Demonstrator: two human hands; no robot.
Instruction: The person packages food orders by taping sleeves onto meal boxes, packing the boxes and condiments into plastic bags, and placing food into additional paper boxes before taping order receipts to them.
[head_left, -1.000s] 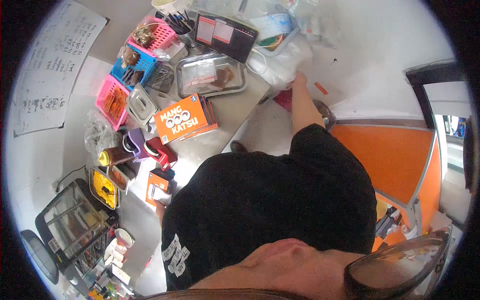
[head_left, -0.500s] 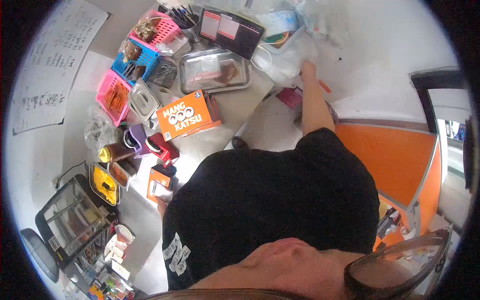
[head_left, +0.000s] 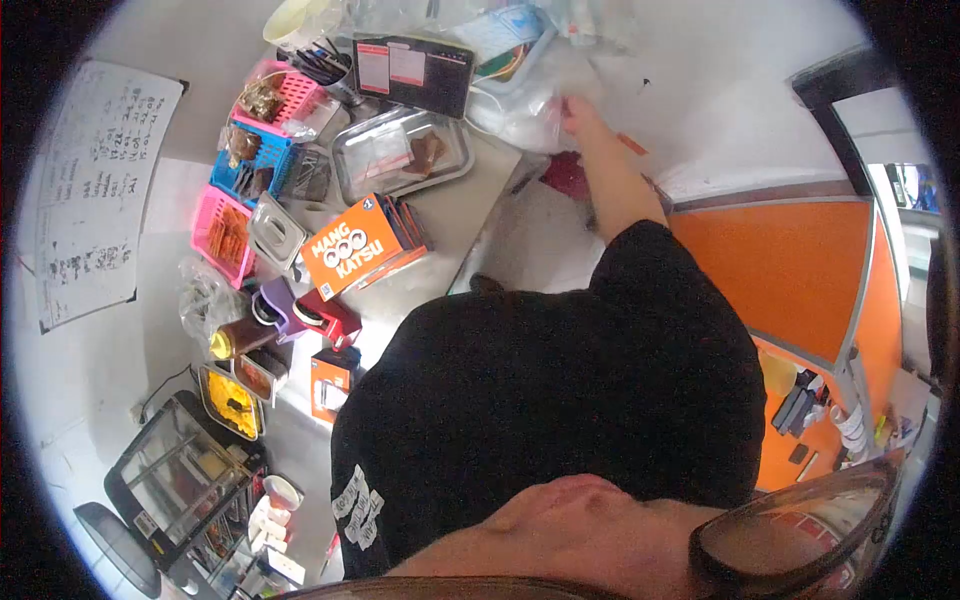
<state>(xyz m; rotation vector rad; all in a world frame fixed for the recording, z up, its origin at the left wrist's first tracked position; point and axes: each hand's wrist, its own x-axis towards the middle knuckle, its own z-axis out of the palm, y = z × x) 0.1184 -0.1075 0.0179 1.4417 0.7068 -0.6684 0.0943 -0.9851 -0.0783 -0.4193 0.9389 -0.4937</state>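
Observation:
My right arm stretches toward the back right, where my right hand (head_left: 574,115) is closed at the edge of a clear plastic bag (head_left: 520,118). The bag is bulky, whitish and crumpled, and it partly hides my fingertips. A plastic bin (head_left: 518,68) holding a light blue packet stands right behind the bag. My left hand is out of sight behind my black shirt. On that side, a small orange box (head_left: 328,388) with something white on it stands beside my body.
Orange "Mang Katsu" boxes (head_left: 352,250) are stacked on the counter near a metal tray (head_left: 402,185), a tablet (head_left: 413,75), and red (head_left: 335,322) and purple (head_left: 280,300) tape dispensers. Baskets (head_left: 222,240) line the left wall. A glass display case (head_left: 185,470) stands lower left; an orange panel (head_left: 780,270) stands right.
My view has shifted, so the counter items sit differently. My left hand, earlier at the small orange box, has gone from sight. My right hand is still at the plastic bag.

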